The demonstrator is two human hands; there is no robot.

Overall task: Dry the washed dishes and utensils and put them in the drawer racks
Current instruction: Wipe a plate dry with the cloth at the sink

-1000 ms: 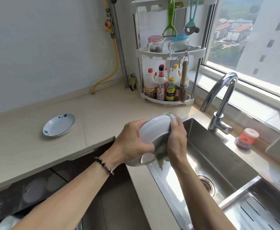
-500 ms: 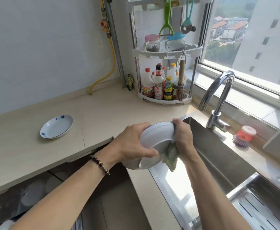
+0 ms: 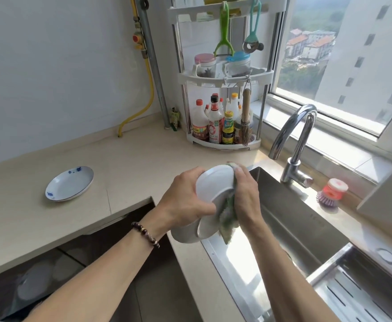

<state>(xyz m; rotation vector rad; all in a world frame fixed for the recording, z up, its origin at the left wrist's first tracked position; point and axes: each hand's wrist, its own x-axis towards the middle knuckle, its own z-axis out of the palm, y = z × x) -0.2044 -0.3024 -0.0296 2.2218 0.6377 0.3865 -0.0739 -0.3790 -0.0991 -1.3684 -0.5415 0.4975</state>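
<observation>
Left hand grips stacked white ceramic dishes, fingers curled round the rim, held tilted over the near-left edge of the stainless steel sink. Right hand holds a green-grey dish cloth pressed against the dishes at their 3 o'clock side. Small white saucer with blue marks lies on the beige countertop at 9 o'clock of the hands, well apart. Open dark drawer rack at 7 o'clock, pale dishes inside, blurred. Chrome tap at 2 o'clock.
</observation>
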